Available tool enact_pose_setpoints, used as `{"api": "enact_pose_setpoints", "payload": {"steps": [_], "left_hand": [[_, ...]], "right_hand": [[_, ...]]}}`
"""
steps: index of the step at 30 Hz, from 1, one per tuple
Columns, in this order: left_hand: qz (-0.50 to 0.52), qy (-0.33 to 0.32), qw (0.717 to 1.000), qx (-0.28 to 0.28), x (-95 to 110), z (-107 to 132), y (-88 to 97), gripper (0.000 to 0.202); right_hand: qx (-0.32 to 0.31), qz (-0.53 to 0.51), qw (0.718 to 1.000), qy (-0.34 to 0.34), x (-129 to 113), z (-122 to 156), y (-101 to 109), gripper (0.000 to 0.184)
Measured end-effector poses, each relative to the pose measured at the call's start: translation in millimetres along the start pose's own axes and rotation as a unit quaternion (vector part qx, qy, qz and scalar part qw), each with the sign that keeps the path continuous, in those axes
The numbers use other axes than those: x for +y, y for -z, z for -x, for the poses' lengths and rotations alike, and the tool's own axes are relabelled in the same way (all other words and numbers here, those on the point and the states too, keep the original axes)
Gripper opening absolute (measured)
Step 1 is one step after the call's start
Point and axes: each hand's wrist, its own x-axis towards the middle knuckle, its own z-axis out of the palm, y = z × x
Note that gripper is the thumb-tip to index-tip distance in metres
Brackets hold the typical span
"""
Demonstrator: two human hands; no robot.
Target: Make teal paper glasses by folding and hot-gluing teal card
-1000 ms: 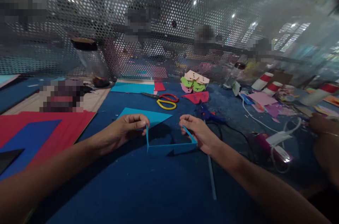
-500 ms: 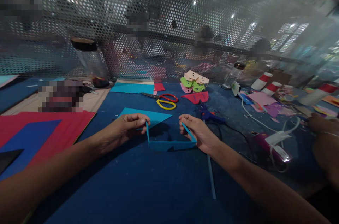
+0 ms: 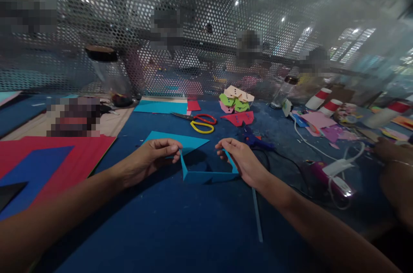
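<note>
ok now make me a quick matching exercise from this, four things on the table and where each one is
Things:
1. paper strip
2. scissors
3. glue gun
4. red sheet

Places:
a. lying flat on the far left
b. just beyond the right hand
c. pinched at its two ends by the left hand and the right hand
d. beyond the turquoise triangle, handles red and yellow

Pairs: 1-c, 2-d, 3-b, 4-a
</note>
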Motion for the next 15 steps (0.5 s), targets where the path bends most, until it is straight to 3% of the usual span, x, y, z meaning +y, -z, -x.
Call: {"api": "enact_pose_setpoints", "payload": {"steps": [7,15], "left_hand": [[0.010,-0.001,1.000,0.003,1.4,0.6,-0.2,0.024],[0.004,-0.007,1.000,0.013,-0.8,0.8,2.0,0.021]], "right_hand": [[0.002,0.024,0.998,0.052,-1.2,0.6,2.0,0.026],[-0.004,0.120,0.984,0.130,-1.8,3.8,3.9,0.030]]}}
